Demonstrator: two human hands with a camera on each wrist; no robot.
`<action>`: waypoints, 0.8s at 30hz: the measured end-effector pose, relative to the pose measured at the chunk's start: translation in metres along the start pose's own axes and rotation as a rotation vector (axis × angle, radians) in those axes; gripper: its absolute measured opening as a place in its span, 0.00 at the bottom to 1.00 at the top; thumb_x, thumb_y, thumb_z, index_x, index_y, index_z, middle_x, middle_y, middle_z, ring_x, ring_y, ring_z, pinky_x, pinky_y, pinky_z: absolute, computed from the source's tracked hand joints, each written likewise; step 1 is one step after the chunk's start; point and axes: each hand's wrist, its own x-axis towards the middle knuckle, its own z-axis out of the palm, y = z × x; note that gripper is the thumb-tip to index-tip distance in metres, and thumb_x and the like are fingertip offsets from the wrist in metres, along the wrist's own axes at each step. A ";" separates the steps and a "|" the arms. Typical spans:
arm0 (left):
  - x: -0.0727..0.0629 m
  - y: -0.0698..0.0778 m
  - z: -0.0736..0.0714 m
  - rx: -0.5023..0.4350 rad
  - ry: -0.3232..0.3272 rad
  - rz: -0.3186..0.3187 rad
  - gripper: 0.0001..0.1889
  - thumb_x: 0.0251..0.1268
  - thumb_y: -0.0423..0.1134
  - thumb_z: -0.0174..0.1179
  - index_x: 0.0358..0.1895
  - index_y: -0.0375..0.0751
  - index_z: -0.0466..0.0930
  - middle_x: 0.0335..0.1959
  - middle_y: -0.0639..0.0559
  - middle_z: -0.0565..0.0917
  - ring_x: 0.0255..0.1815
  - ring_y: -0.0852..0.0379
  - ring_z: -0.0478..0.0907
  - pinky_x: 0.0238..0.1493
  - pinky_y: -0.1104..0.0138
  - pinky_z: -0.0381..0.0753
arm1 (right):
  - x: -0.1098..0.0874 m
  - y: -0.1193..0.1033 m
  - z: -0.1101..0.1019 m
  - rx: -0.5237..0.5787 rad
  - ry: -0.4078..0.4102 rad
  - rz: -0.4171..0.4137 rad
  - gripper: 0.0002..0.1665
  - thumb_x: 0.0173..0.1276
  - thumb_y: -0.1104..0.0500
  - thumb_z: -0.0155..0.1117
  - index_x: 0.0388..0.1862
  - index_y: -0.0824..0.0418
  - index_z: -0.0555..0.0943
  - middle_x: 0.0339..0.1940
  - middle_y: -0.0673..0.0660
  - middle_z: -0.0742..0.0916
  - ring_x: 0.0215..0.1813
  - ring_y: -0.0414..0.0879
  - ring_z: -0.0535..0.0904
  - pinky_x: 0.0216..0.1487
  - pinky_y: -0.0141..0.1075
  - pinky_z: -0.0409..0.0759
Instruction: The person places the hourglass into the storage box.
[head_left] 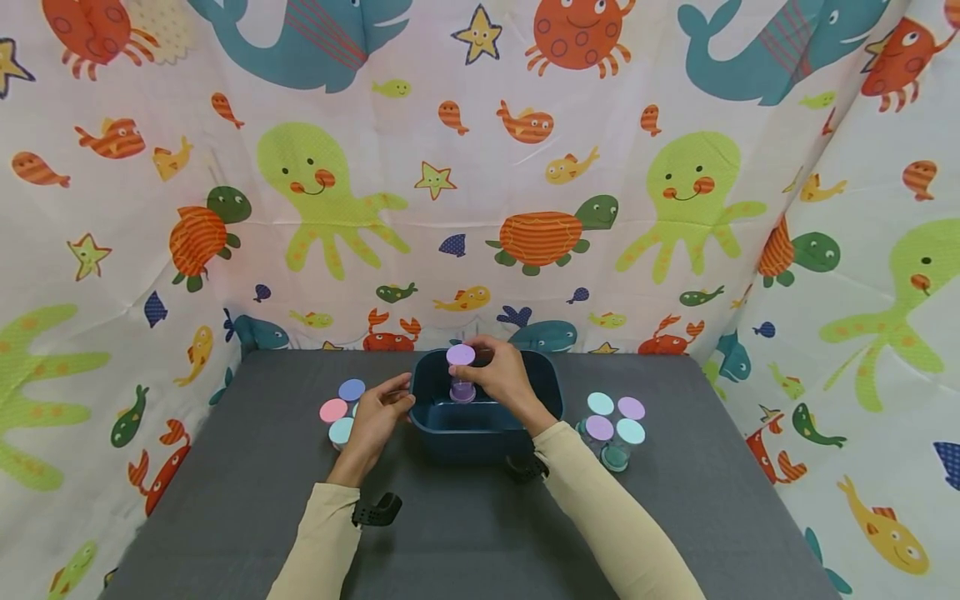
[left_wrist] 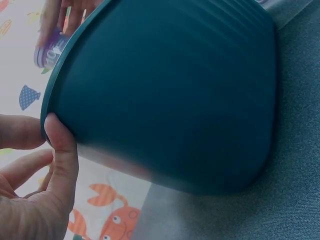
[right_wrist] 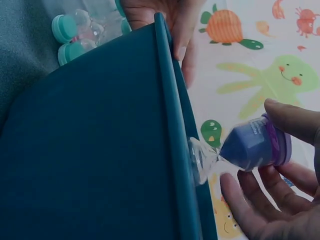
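Note:
A small sand timer with purple end caps and purple-blue sand is upright in the head view, over the inside of a dark teal bin. My right hand grips its upper end between thumb and fingers. In the right wrist view the timer's clear lower bulb passes behind the bin's rim. At the bin's left side is my left hand; in the left wrist view its thumb and forefinger pinch the rim.
Left of the bin stand several sand timers, with blue, pink and pale aqua caps. Another group, with mint and lilac caps, stands to the right. Behind the grey table hangs a sea-animal cloth.

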 end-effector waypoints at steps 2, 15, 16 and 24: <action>0.000 0.000 0.001 0.003 0.000 0.000 0.23 0.68 0.32 0.58 0.66 0.44 0.74 0.60 0.43 0.78 0.50 0.50 0.77 0.40 0.70 0.83 | 0.002 0.000 0.003 -0.015 -0.013 0.009 0.27 0.55 0.49 0.77 0.53 0.54 0.82 0.49 0.55 0.87 0.51 0.51 0.82 0.54 0.47 0.82; -0.002 0.001 0.002 -0.003 -0.006 -0.012 0.23 0.69 0.33 0.58 0.67 0.44 0.73 0.63 0.38 0.75 0.54 0.44 0.76 0.40 0.71 0.82 | 0.018 0.001 0.025 -0.075 -0.076 0.087 0.25 0.57 0.52 0.76 0.53 0.57 0.82 0.47 0.56 0.88 0.46 0.49 0.82 0.55 0.43 0.83; -0.002 0.001 0.001 -0.003 -0.008 -0.013 0.23 0.69 0.33 0.58 0.67 0.44 0.73 0.63 0.38 0.75 0.54 0.44 0.76 0.40 0.71 0.82 | 0.019 0.001 0.027 -0.079 -0.079 0.092 0.25 0.57 0.52 0.76 0.53 0.57 0.82 0.47 0.56 0.88 0.45 0.49 0.82 0.54 0.42 0.83; -0.001 0.000 0.000 -0.011 -0.021 0.011 0.24 0.69 0.33 0.57 0.68 0.43 0.72 0.64 0.37 0.74 0.52 0.48 0.76 0.40 0.71 0.82 | 0.027 0.012 0.038 -0.115 -0.088 0.100 0.27 0.56 0.53 0.77 0.54 0.60 0.82 0.45 0.58 0.88 0.44 0.49 0.81 0.52 0.42 0.83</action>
